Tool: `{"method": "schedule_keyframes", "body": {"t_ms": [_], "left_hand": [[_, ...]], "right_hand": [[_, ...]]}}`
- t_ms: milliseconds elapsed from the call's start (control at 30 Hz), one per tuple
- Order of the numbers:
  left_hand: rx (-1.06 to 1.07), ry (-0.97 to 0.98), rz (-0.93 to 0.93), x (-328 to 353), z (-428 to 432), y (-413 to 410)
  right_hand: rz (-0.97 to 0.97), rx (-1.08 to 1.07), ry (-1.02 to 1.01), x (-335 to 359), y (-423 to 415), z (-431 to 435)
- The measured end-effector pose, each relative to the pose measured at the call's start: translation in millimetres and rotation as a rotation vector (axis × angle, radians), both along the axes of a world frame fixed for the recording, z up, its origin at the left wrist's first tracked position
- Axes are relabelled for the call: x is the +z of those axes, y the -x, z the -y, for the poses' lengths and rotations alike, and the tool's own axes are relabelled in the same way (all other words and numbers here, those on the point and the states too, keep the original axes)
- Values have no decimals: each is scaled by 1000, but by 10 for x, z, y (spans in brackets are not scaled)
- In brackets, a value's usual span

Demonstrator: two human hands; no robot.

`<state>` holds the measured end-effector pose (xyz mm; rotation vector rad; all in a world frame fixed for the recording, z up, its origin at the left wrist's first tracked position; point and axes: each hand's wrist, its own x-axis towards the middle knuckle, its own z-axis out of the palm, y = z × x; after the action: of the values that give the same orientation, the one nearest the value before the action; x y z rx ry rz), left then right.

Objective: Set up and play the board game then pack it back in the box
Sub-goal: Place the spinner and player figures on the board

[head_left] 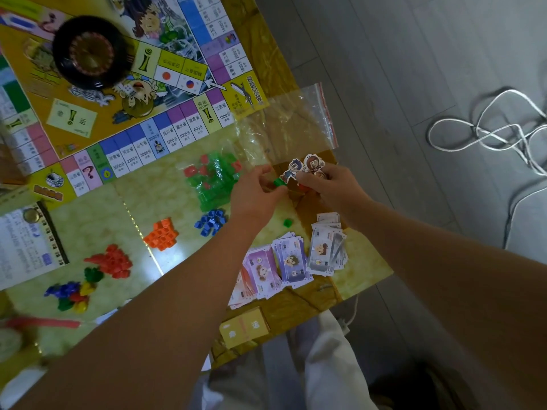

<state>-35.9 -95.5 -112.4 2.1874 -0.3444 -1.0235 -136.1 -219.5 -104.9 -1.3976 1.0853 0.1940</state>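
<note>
The game board (124,93) lies open at the table's upper left with a black roulette wheel (90,51) on it. My right hand (328,184) grips a few cardboard character pawns (305,167) near the table's right edge. My left hand (256,193) pinches a small green plastic base (278,182) right beside those pawns. A clear zip bag (296,119) lies just beyond both hands. Stacks of paper money (293,258) sit under my forearms.
Piles of small plastic houses lie on the table: green with red (213,182), blue (210,222), orange (162,234), red (114,261). Mixed coloured pieces (72,294), a loose green piece (287,222), a yellow card deck (244,328) and a white cord (503,134) on the floor are also in view.
</note>
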Motion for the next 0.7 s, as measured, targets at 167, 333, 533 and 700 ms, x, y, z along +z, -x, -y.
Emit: {"method": "schedule_keyframes", "body": {"t_ms": [167, 333, 533, 700], "left_hand": [[48, 86, -287, 107, -61, -37], [177, 261, -446, 237, -110, -155], [347, 311, -420, 345, -298, -328], [439, 376, -444, 447, -648, -610]], "right_hand": [[22, 49, -5, 69, -145, -33], [37, 35, -59, 100, -342, -49], [27, 208, 16, 273, -661, -204], [91, 326, 30, 385, -1066, -542]]}}
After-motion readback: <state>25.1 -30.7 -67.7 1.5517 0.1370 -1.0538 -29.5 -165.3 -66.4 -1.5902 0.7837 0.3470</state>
